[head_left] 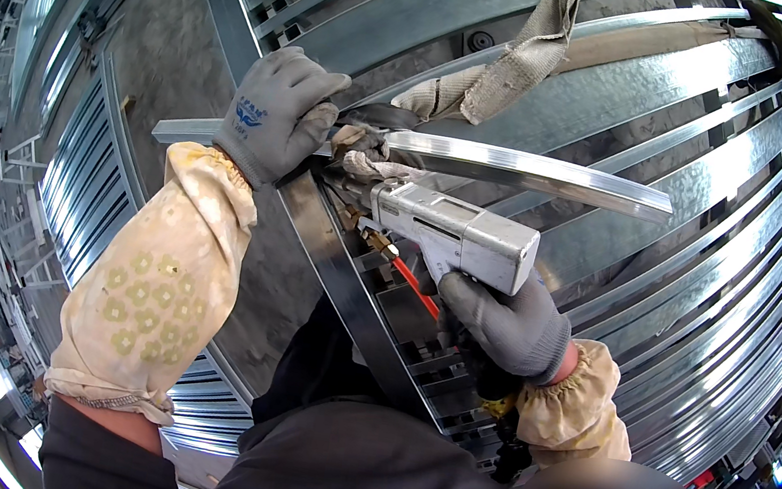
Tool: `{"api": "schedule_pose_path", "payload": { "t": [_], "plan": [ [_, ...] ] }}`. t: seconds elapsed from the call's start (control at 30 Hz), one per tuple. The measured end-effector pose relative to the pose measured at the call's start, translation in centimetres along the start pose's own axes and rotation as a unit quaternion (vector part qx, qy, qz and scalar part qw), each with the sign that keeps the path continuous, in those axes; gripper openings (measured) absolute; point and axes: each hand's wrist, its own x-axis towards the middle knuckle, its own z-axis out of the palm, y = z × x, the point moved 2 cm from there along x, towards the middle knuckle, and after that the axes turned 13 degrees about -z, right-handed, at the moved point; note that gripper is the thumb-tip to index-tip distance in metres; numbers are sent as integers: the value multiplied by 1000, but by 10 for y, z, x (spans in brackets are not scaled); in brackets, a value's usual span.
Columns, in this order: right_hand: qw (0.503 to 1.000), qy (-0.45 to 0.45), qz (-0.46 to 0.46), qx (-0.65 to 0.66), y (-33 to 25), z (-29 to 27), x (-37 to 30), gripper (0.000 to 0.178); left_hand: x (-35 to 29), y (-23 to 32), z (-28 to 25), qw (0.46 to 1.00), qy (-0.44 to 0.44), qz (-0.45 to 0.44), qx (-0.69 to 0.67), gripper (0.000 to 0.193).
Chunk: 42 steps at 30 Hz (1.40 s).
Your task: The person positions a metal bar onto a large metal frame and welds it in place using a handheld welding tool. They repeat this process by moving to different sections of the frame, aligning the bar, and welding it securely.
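Right hand (510,328) clamped on the handle of a grey metal tool (459,231), which sits just below the silver bar (543,175), its nose end toward the left hand (276,111). Left fingers curled, glove lying across the bar; whether they grip it, I cannot tell. Red hose (413,286) hangs beneath the tool. Judgement: bar best kept steady, left fingers clear of the nose, tool level, hose slack and unsnagged, cloth strap (518,71) well aside.
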Motion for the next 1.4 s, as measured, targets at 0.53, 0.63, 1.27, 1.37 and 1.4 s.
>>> {"api": "schedule_pose_path", "payload": {
  "t": [0.53,0.63,1.27,1.37,1.4],
  "plan": [
    [997,-22,77,17,-9,0,2,41,0,-3,1,1000,8,13,5,33],
    [999,-18,39,-3,-2,-1,1,41,1,-1,2,1000,7,8,3,33],
    [999,-25,32,-17,-6,-3,0,40,0,-1,2,1000,4,-9,6,32],
    [999,-30,33,-29,-8,-3,1,40,0,-1,2,1000,7,-7,6,32],
    [998,-32,36,-31,-9,-3,1,41,0,-1,2,1000,7,-6,7,32]
  ]
}}
